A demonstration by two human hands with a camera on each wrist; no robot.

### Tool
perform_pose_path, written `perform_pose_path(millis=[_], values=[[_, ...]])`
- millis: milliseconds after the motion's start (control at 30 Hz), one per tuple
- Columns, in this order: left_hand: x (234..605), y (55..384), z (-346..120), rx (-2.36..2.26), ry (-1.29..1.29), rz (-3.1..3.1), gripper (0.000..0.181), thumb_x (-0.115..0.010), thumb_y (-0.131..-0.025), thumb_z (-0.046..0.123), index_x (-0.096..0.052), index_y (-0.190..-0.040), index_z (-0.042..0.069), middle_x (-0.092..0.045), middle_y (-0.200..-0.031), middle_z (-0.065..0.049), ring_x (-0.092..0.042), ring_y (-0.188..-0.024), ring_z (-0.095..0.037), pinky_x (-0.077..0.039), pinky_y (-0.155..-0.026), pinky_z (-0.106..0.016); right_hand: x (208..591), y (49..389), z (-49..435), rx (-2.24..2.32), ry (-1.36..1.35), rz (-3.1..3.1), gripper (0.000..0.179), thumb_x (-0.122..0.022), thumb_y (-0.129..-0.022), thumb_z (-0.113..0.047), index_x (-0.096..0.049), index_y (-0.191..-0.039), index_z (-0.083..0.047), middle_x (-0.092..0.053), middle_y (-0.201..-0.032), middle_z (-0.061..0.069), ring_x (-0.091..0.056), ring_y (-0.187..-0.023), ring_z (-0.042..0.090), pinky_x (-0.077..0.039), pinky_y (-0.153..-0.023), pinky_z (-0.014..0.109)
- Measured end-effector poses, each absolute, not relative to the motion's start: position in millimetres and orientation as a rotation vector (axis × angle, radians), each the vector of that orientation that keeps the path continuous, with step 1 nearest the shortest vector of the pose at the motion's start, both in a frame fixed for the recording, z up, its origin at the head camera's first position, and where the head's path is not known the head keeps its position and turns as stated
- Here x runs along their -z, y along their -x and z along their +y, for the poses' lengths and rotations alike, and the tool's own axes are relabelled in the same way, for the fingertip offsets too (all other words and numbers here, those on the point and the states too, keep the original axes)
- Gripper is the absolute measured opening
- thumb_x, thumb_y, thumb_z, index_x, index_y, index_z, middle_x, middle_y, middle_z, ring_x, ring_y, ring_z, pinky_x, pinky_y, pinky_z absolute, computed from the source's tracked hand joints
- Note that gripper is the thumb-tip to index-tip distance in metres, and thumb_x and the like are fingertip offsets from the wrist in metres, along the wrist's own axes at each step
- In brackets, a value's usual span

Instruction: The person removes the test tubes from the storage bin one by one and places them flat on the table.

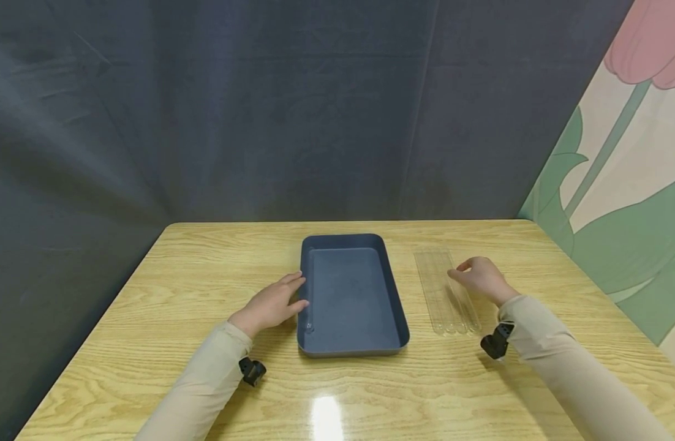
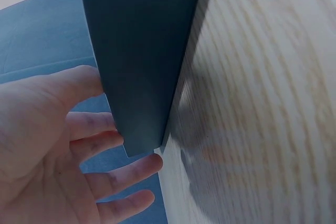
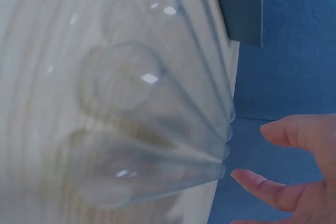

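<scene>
A dark blue rectangular tray (image 1: 353, 300) stands mid-table. My left hand (image 1: 271, 304) is at its left wall, fingers extended with the thumb at the rim; in the left wrist view, that hand (image 2: 58, 140) reaches along the tray's outer side (image 2: 142, 61). One clear test tube (image 1: 310, 288) lies inside, along the left wall. Right of the tray, several clear test tubes (image 1: 444, 294) lie side by side, rounded ends toward me. Over their right side hovers my right hand (image 1: 483, 278). The right wrist view shows a gap between its thumb and finger (image 3: 268, 190), apart from the tubes (image 3: 152, 171).
The wood-grain table (image 1: 216, 245) extends around the tray. A dark cloth (image 1: 293, 122) hangs behind and to the left. At right is a wall with a painted flower (image 1: 624, 159). Each wrist carries a small black camera (image 1: 253, 371).
</scene>
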State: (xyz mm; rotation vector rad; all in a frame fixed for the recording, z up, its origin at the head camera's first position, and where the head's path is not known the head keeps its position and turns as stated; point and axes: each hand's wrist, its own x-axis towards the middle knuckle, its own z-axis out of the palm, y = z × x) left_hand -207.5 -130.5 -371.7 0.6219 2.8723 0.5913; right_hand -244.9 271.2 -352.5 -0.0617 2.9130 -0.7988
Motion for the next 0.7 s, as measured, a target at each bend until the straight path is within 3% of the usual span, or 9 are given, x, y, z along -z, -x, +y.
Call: perform_pose_path(millis=[100,200,333,433,600,700], values=[[371.5,207.4,-130.5,-0.589,-0.629,2.872,0.057,-0.057,-0.095,0.025,-0.038,-0.14,-0.006,-0.03,-0.149,-0.019,-0.033,-0.134,-0.034,-0.033,-0.106,-0.045,348.9,246.3,266.6,0.823,0.09,2.916,0.048,-0.055,-0.093,-0.027,-0.056,-0.11,0.018,-0.06,-0.091,0.022,-0.041,-0.057,0.015,-0.038,-0.053,0.028],[371.2,207.8,-130.2,-0.589,-0.626,2.869,0.057,-0.056,-0.095,0.025,-0.038,-0.14,-0.005,-0.029,-0.149,-0.019,-0.033,-0.134,-0.034,-0.033,-0.106,-0.045,345.1,247.8,260.8,0.841,0.106,2.908,0.047,-0.055,-0.093,-0.026,-0.057,-0.112,0.017,-0.058,-0.074,0.014,-0.035,-0.051,0.012,-0.036,-0.05,0.028],[371.4,208.4,-129.8,-0.589,-0.625,2.871,0.057,-0.056,-0.095,0.024,-0.038,-0.14,-0.006,-0.029,-0.149,-0.019,-0.033,-0.134,-0.034,-0.033,-0.106,-0.046,339.9,248.7,249.6,0.838,0.115,2.912,0.045,-0.055,-0.093,-0.026,-0.058,-0.111,0.014,-0.059,-0.089,0.027,-0.037,-0.055,0.015,-0.036,-0.051,0.029],[371.2,208.2,-129.9,-0.592,-0.628,2.87,0.057,-0.056,-0.095,0.024,-0.038,-0.14,-0.006,-0.029,-0.149,-0.02,-0.033,-0.133,-0.035,-0.033,-0.106,-0.046,336.7,249.4,240.6,0.823,0.132,2.931,0.044,-0.055,-0.093,-0.027,-0.06,-0.11,0.013,-0.048,-0.121,0.037,-0.045,-0.066,0.021,-0.039,-0.056,0.031],[370.3,207.5,-130.4,-0.593,-0.633,2.865,0.057,-0.056,-0.096,0.024,-0.038,-0.14,-0.006,-0.029,-0.149,-0.02,-0.034,-0.133,-0.035,-0.033,-0.106,-0.046,334.0,250.9,227.6,0.839,0.183,2.95,0.041,-0.056,-0.092,-0.025,-0.061,-0.109,0.012,-0.043,-0.128,0.038,-0.052,-0.077,0.029,-0.044,-0.063,0.037],[369.9,207.3,-130.5,-0.585,-0.629,2.867,0.057,-0.056,-0.096,0.024,-0.037,-0.14,-0.006,-0.029,-0.149,-0.02,-0.033,-0.133,-0.035,-0.033,-0.106,-0.046,333.0,250.1,219.4,0.852,0.219,2.958,0.039,-0.056,-0.092,-0.024,-0.062,-0.107,0.012,-0.037,-0.132,0.04,-0.053,-0.099,0.044,-0.048,-0.076,0.048]])
